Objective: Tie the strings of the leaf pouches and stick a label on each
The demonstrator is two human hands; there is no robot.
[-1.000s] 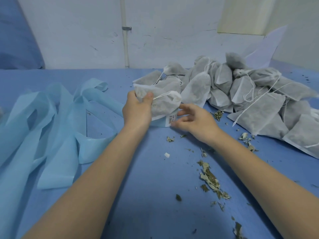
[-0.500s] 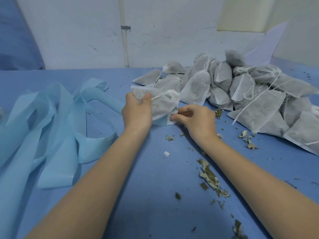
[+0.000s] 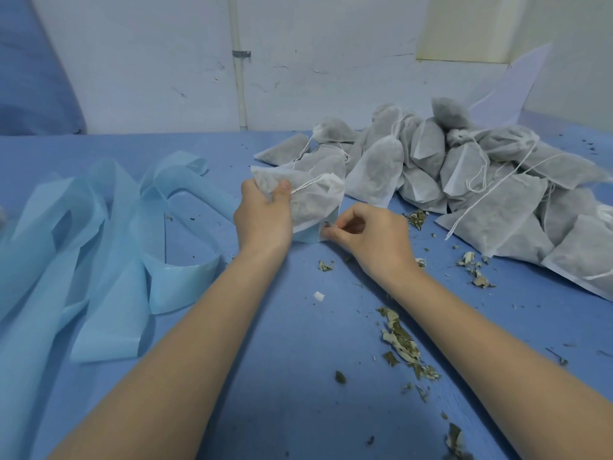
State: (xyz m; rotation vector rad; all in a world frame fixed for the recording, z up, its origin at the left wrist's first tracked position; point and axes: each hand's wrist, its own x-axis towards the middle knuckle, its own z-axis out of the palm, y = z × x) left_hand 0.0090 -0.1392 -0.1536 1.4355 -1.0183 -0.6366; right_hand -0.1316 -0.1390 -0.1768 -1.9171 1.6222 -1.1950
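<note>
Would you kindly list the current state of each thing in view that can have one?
White fabric leaf pouch in hand: lifted, string drawn, gripped by the left hand.
White barcode label: on the pale blue backing strip's end, pinched by the right hand.
Pale blue backing strip: loose, curling across the blue table.
Pile of grey-white leaf pouches: heaped, strings trailing.
Dried leaf scraps: scattered on the table.
</note>
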